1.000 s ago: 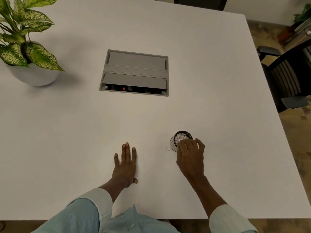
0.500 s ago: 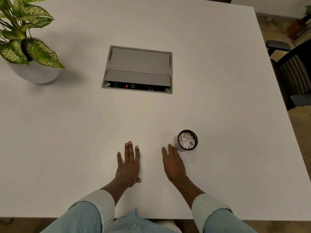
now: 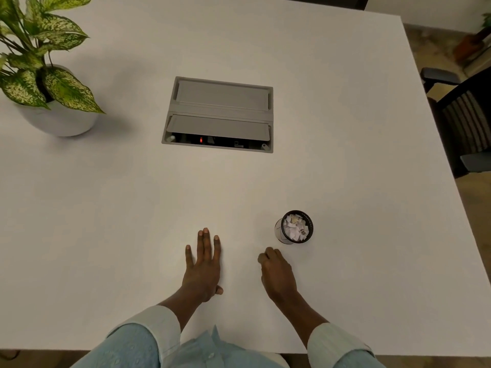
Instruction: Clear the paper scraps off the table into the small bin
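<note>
A small black mesh bin (image 3: 305, 236) stands upright on the white table (image 3: 345, 181), right of centre near me. White paper scraps (image 3: 294, 226) fill it to the rim. My right hand (image 3: 277, 276) rests on the table just below and left of the bin, apart from it, with its fingers curled under; whether anything is inside them is hidden. My left hand (image 3: 203, 266) lies flat on the table to the left, palm down, fingers apart and holding nothing. I see no loose scraps on the tabletop.
A grey cable box (image 3: 219, 114) is set into the table's middle, its front flap raised. A potted plant (image 3: 47, 83) in a white pot stands at the far left. A dark chair (image 3: 465, 120) sits beyond the table's right edge.
My right hand left the bin's rim, drew back toward me and left, then curled its fingers. The scrap seen left of the bin is gone. The left hand stayed flat.
</note>
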Motion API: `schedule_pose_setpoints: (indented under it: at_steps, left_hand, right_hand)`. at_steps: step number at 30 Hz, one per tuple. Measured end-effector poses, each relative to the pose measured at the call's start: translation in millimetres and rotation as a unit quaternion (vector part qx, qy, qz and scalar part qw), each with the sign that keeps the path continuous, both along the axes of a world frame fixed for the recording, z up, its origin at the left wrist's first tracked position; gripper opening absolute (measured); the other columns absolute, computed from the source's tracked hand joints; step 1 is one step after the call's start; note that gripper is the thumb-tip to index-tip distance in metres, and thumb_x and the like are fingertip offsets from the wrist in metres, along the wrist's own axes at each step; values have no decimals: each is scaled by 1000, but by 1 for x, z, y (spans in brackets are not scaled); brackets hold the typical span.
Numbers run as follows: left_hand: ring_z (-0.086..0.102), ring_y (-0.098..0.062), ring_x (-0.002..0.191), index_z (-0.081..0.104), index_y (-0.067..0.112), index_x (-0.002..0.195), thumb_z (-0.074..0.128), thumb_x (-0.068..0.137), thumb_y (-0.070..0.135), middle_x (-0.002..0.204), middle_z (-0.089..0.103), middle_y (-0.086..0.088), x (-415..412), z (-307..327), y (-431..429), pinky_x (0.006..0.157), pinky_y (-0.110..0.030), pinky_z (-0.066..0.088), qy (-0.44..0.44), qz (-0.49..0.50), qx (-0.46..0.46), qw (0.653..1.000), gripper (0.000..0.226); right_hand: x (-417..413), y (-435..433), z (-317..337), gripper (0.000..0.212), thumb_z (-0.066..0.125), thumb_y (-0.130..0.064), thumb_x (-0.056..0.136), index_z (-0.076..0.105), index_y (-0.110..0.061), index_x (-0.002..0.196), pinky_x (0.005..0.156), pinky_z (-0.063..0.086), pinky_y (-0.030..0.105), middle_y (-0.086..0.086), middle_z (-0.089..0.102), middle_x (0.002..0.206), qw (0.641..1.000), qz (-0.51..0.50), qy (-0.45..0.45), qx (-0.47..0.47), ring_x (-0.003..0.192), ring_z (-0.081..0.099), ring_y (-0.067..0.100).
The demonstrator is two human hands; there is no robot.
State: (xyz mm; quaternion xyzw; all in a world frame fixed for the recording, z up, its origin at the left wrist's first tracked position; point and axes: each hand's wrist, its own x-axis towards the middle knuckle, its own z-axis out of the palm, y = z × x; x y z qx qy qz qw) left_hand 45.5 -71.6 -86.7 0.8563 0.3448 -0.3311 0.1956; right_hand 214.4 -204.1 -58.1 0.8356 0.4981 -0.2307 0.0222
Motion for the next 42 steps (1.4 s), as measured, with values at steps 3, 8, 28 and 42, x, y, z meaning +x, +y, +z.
schedule_pose_setpoints:
  at_steps: [3, 8, 28, 42]
  left_hand:
    - [-50, -46, 140, -40, 4, 148, 83, 81, 49, 147, -57, -27, 0, 1, 0, 123, -72, -2, 3, -6, 1, 1000, 148]
    - [-47, -46, 142, -38, 2, 149, 82, 80, 53, 149, -54, -30, 0, 2, -1, 124, -71, 1, 3, -9, 14, 1000, 147]
    - [-40, -38, 149, -38, 12, 152, 81, 79, 60, 157, -48, -22, -4, 11, -1, 128, -62, 1, -19, -12, 35, 999, 148]
    - [55, -35, 130, 51, 11, 135, 62, 97, 57, 144, 52, -13, -1, 101, 61, 103, -44, 46, 12, -28, -48, 998, 61]
  right_hand:
    - [0, 5, 17, 29, 54, 8, 88, 69, -10, 105, 69, 56, 34, 1, 62, 105, 986, -76, 51, 136, 95, 60, 15]
    - [35, 13, 54, 20, 61, 6, 90, 69, -11, 96, 87, 50, 16, 0, 63, 101, 910, -169, -12, 378, 96, 60, 9]
    - [62, -2, 24, 65, 26, -64, 102, 63, -15, 125, 127, 7, 48, 0, 70, 129, 986, -81, -128, 66, 136, 53, 16]
    - [51, 18, 90, 21, 63, -28, 89, 69, -21, 108, 95, 48, 35, -1, 61, 121, 980, -93, -80, 159, 122, 53, 23]
